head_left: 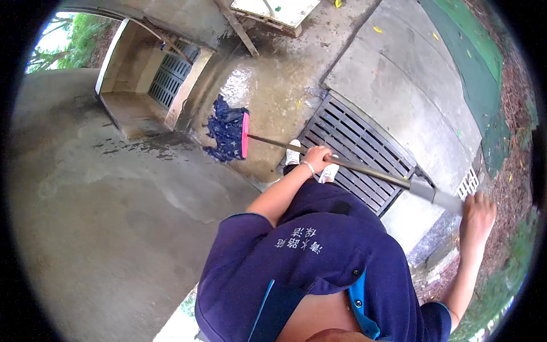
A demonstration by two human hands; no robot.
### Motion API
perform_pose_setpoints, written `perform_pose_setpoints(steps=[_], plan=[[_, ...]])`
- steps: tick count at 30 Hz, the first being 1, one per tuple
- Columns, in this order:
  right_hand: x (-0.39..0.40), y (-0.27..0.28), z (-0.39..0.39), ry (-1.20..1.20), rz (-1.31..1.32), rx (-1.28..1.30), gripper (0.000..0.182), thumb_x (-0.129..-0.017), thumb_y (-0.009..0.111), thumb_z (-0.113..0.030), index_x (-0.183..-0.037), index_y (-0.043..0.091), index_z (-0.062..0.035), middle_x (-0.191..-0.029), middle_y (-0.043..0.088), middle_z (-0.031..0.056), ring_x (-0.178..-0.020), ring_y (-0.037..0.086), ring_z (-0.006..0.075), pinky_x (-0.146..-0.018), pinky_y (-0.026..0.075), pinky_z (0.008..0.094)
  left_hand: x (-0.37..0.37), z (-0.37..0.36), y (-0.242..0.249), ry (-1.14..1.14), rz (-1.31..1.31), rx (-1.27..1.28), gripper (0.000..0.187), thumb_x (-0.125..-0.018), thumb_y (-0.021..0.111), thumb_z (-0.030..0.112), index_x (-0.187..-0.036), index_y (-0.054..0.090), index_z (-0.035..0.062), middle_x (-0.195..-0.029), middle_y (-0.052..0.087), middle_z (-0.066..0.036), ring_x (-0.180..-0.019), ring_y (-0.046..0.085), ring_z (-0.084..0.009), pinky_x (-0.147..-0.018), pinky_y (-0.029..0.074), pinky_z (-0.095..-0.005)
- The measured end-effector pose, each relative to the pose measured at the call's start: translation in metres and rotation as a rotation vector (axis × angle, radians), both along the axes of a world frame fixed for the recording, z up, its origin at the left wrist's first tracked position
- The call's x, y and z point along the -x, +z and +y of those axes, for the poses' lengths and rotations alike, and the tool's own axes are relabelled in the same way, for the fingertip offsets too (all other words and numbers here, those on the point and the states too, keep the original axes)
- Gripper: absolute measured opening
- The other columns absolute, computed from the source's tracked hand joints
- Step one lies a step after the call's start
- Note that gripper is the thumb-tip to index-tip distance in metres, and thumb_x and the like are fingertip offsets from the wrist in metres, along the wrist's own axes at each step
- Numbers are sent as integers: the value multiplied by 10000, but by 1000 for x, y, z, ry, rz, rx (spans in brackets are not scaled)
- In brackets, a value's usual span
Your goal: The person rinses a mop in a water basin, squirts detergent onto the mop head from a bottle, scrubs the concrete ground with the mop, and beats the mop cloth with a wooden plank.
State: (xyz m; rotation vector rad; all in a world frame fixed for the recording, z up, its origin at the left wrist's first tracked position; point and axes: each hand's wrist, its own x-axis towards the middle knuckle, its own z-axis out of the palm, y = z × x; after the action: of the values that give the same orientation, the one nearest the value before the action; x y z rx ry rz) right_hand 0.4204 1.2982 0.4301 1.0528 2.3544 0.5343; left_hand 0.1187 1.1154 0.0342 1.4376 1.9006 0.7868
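Note:
A mop [227,132] with dark navy cloth strips and a pink head bar rests on the wet concrete floor to the front left. Its long metal handle [370,170] slants across in front of my body to a grey grip on the right. Partway along the shaft, my left hand [317,159], with a bracelet at its wrist, is wrapped round it. My right hand [478,215] is closed on the end of the grey grip, out to the right and higher up the handle.
My white shoes [293,151] stand beside a slotted drain grate [353,154]. On the left is a concrete wall [85,188] with a recessed opening [134,94]. A white board [279,11] lies at the far side, and green matting [476,62] borders the right.

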Motion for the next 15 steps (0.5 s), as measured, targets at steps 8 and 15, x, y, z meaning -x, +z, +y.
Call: perform_pose_setpoints(steps=[8, 15], plan=[[-180, -106, -40, -308, 40, 507, 266, -535, 838, -268, -685, 646, -160, -617, 620, 6, -561, 587, 141, -539, 488, 285, -45, -4, -46, -659, 67, 683, 316, -691, 672, 439, -879, 714, 188, -913, 674, -113, -881, 639, -287, -773, 493, -410], [-198, -216, -77, -490, 271, 603, 311, -501, 793, -299, -692, 628, -119, -685, 637, 103, -691, 629, 314, -630, 493, 420, 7, -28, -18, -567, 308, 878, 320, -666, 700, 389, -882, 715, 154, -984, 672, -95, -966, 625, -271, -839, 468, -438]])
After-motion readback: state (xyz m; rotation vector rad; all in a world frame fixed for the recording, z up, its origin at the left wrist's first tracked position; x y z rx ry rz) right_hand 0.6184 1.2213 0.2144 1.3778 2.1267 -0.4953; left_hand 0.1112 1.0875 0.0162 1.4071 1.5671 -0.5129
